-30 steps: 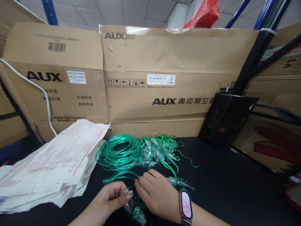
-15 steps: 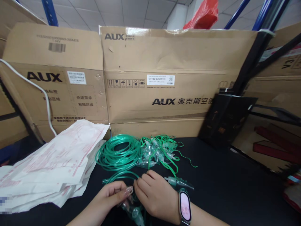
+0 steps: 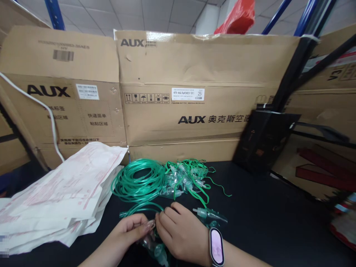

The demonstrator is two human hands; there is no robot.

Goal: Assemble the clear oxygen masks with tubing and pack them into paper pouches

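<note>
Pinching thumb against forefinger, the left hand point(image 3: 133, 231) held the edge of a clear mask point(image 3: 148, 244) low at the near side of the bench point(image 3: 256, 218). The right hand point(image 3: 180, 231) sat just beside it, back upward and fingers curled inward, its fingertips close to the left hand's; its palm was turned away, so whether it gripped part of the mask could not be told. The mask lay below and between the two hands, partly covered by them, with its green connector point(image 3: 160, 253) pointing toward the near edge. A wristband point(image 3: 217, 246) with a lit screen circled the right wrist. Just beyond the fingers curved a short run of green tubing point(image 3: 144, 205), and behind that rested a large tubing coil point(image 3: 121, 187). Touching the coil on its right was a heap of masks point(image 3: 180, 181), tangled with green straps point(image 3: 204, 199). Nearer, to the right of the right hand, another mask point(image 3: 215, 217) lay on its side. A stack of white printed pouches point(image 3: 69, 189) spread over the left, while a large cardboard box point(image 3: 200, 148) and a black bag point(image 3: 260, 141) stood at the back.
</note>
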